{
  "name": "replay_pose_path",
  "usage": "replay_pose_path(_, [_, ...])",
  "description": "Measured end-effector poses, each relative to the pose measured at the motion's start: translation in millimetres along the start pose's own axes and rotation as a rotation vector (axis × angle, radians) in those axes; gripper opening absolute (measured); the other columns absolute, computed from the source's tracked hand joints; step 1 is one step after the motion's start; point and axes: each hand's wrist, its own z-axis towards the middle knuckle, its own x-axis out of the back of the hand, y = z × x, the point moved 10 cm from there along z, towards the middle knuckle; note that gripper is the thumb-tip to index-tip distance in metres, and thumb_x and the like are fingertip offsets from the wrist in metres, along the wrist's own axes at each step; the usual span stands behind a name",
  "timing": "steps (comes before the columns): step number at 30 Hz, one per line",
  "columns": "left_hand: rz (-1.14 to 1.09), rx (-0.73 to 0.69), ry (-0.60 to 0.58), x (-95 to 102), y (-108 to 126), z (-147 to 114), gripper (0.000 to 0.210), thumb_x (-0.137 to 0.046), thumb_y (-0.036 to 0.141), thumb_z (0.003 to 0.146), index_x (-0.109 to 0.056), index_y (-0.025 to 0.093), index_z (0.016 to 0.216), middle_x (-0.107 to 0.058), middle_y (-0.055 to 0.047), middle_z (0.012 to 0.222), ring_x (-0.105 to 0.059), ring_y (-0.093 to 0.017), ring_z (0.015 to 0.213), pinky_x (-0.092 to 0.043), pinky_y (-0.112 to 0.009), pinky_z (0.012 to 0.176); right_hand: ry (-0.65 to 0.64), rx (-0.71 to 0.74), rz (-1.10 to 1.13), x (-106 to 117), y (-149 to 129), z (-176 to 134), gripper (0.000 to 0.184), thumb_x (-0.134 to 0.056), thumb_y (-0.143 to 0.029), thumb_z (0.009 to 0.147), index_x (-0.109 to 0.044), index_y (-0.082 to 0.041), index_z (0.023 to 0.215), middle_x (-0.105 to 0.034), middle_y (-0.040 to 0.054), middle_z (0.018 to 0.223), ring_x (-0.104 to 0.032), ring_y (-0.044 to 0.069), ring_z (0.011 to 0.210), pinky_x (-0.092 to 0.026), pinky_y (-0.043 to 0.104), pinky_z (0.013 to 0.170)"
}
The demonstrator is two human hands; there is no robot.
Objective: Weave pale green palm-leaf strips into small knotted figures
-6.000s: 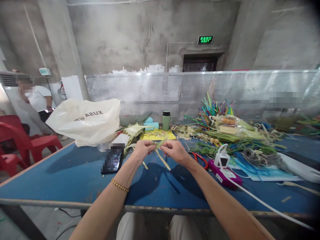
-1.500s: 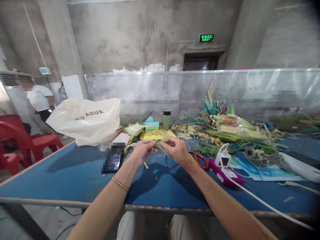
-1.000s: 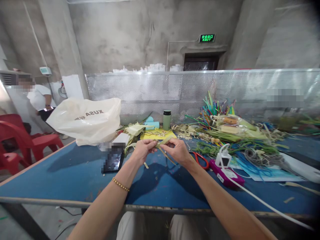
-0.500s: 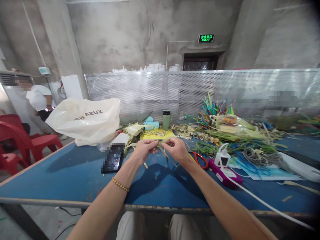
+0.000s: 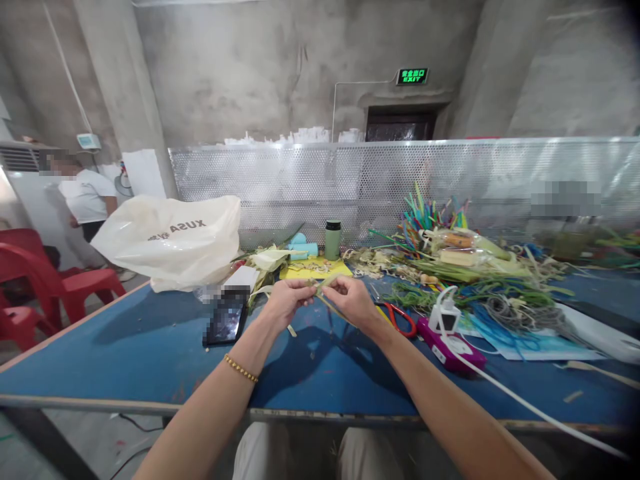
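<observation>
2 hands [image 5: 291, 297] [image 5: 351, 300] pinching pale strip [image 5: 319, 289], scissors [image 5: 413, 326] at right, bottle [image 5: 333, 244] behind

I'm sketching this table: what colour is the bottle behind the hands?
The bottle is dull green, its lid black; see the head view.

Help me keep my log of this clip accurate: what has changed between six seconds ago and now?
The hanging end of the plant strip has swung rightward, toward the right hand. At far left, the white-shirted person has shifted slightly right. The left hand, bag and green bottle stayed roughly put.
</observation>
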Motion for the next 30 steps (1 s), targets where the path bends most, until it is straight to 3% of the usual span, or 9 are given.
replay_pose_path(3, [-0.025, 0.0, -0.022, -0.2, 0.6, 0.6, 0.021, -0.082, 0.02, 0.053, -0.067, 0.009, 0.062, -0.057, 0.0, 0.054, -0.049, -0.006, 0.047, -0.035, -0.021, 0.049, 0.004, 0.075, -0.007, 10.1, -9.7, 2.3, 0.015, -0.052, -0.017, 0.072, -0.067, -0.015, 0.077, -0.067, 0.0046, 0.078, -0.06, 0.016, 0.071, -0.046, 0.026, 0.064])
replay_pose_path(5, [-0.024, 0.006, -0.051, -1.8, 0.5, 1.0, 0.02, -0.082, 0.02, 0.054, -0.067, 0.009, 0.063, -0.057, 0.0, 0.054, -0.05, -0.007, 0.048, -0.035, -0.021, 0.049, -0.071, 0.07, 0.008, 7.5, -9.6, 2.8, 0.019, -0.052, -0.019, 0.075, -0.069, -0.016, 0.082, -0.069, 0.0052, 0.086, -0.061, 0.019, 0.083, -0.047, 0.028, 0.073])
replay_pose_path(8, [0.004, -0.002, -0.089, -3.9, 1.8, 1.0, 0.02, -0.081, 0.02, 0.056, -0.069, 0.009, 0.068, -0.058, -0.001, 0.057, -0.051, -0.007, 0.05, -0.035, -0.022, 0.05, -0.251, -0.007, 0.104, -8.8, -1.9, -1.1, 0.023, -0.053, -0.031, 0.081, -0.07, -0.015, 0.082, -0.069, 0.0043, 0.079, -0.062, 0.019, 0.08, -0.048, 0.029, 0.074])
replay_pose_path(10, [0.029, -0.012, -0.099, -4.2, 3.4, 0.3, 0.02, -0.08, 0.021, 0.057, -0.07, 0.01, 0.069, -0.059, -0.001, 0.059, -0.05, -0.007, 0.05, -0.036, -0.022, 0.051, -0.282, -0.037, 0.145, -13.6, 2.7, -2.7, 0.025, -0.055, -0.033, 0.08, -0.069, -0.013, 0.083, -0.069, 0.0044, 0.077, -0.062, 0.017, 0.073, -0.049, 0.028, 0.069])
replay_pose_path(20, [0.093, 0.007, -0.143, -9.6, 4.8, -4.8, 0.016, -0.079, 0.021, 0.058, -0.067, 0.011, 0.061, -0.058, -0.001, 0.054, -0.049, -0.008, 0.048, -0.037, -0.023, 0.052, -0.179, 0.092, -0.051, 3.7, 1.8, 3.5, 0.022, -0.054, -0.023, 0.082, -0.072, -0.018, 0.093, -0.071, 0.006, 0.086, -0.064, 0.021, 0.086, -0.049, 0.034, 0.082])
replay_pose_path(30, [0.093, 0.033, -0.126, -5.6, 0.0, -3.0, 0.018, -0.079, 0.021, 0.057, -0.066, 0.011, 0.06, -0.056, 0.0, 0.053, -0.049, -0.007, 0.048, -0.036, -0.023, 0.052, -0.188, 0.09, -0.11, 3.8, -6.3, 0.3, 0.02, -0.054, -0.024, 0.08, -0.072, -0.015, 0.079, -0.071, 0.0057, 0.077, -0.062, 0.018, 0.072, -0.049, 0.029, 0.068])
